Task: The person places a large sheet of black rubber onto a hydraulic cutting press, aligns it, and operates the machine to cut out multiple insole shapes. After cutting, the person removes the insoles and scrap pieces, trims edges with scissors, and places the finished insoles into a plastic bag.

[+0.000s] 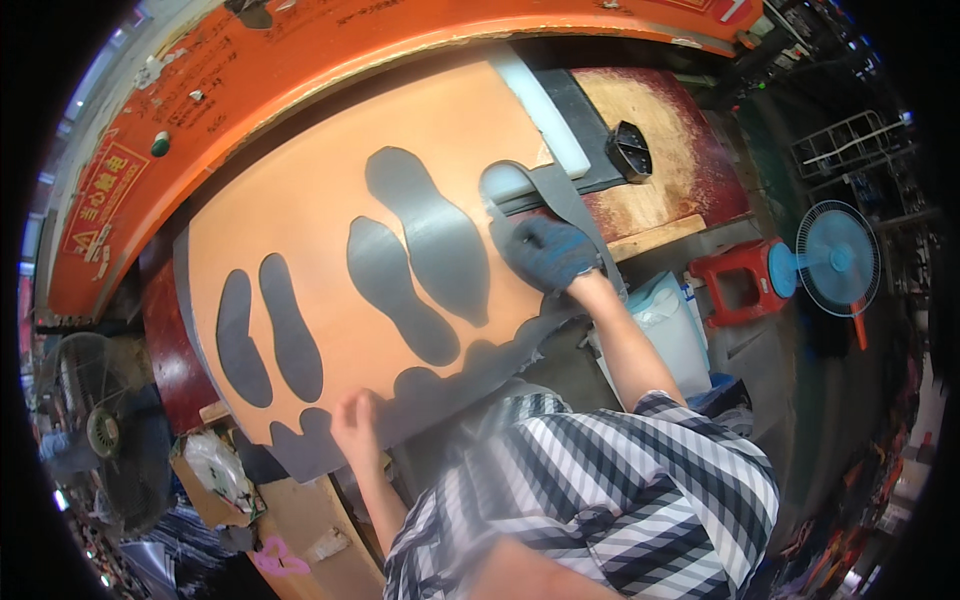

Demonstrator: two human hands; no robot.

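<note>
Head view: orange sheet (330,220) with sole-shaped cutouts, flat on grey board (440,400). Left hand (356,424) bare, fingers pressed flat on near edge. Right hand (548,252) gloved, fingers curled, gripping grey strip (560,195) at far edge; forearm extended.

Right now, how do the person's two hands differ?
The right hand wears a dark blue glove; the left hand is bare. The right hand presses near the far right end of the orange sheet, the left rests on its near scalloped edge. Both touch the same sheet.
</note>
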